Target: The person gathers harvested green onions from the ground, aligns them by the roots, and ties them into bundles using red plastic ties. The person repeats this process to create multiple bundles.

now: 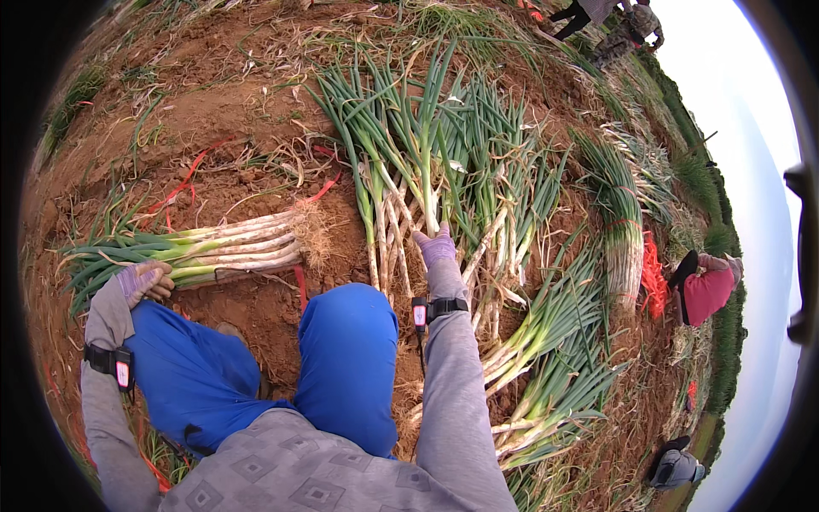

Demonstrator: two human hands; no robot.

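Observation:
My left hand (pixel 146 281), in a purple glove with soiled fingers, lies curled against the near side of a row of long green onions (pixel 240 246). Their leaves point left and their roots right, laid across red strapping tape (pixel 301 286) on the soil. Whether those fingers grip any leaves is hard to see. In front of my right knee, my right hand (pixel 437 246), gloved in purple, has its fingers around the white stalk of a green onion (pixel 427 182). That stalk lies on a loose pile of green onions (pixel 499 160), leaves pointing away from me.
More loose green onions (pixel 550 320) lie to the right. Beyond them are a tied bundle (pixel 624 237) and a heap of red tape (pixel 652 275). A person in a red top (pixel 707 288) and another person (pixel 675 467) are farther right. Further people (pixel 595 16) are at the top.

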